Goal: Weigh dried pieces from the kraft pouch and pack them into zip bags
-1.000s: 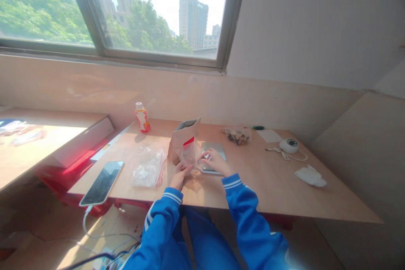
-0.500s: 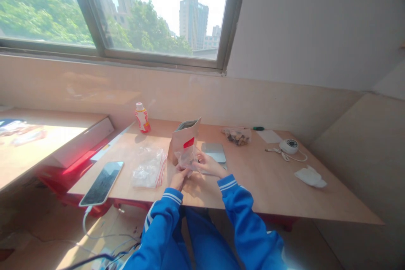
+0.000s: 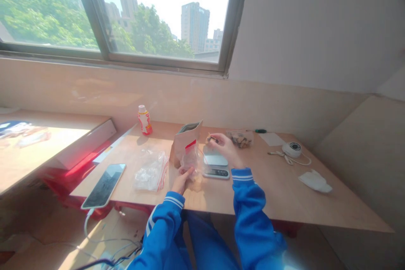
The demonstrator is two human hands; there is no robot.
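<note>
My left hand (image 3: 182,180) is closed on the lower part of a clear zip bag (image 3: 190,161) with a red strip at its top. That bag stands in front of an open kraft paper pouch (image 3: 180,145). Raised over the silver plate of a small digital scale (image 3: 217,172), my right hand (image 3: 226,147) pinches some small brown pieces (image 3: 211,137), too small to identify. The scale's dark display is lit, but its digits are unreadable. Just behind the right hand lies a clear bag of brown chunks (image 3: 243,140), partly hidden by it.
Left on the table are a stack of clear zip bags (image 3: 151,173), a phone on a cable (image 3: 104,185) and a drink bottle (image 3: 144,121). To the right lie a green-handled tool (image 3: 260,131), white paper (image 3: 272,139), a round white device with a cord (image 3: 291,149) and a crumpled tissue (image 3: 315,181).
My right hand has left the zip bag and moved up and right over the scale, with brown pieces between its fingers. The scale's display has come into view. The left hand still holds the bag.
</note>
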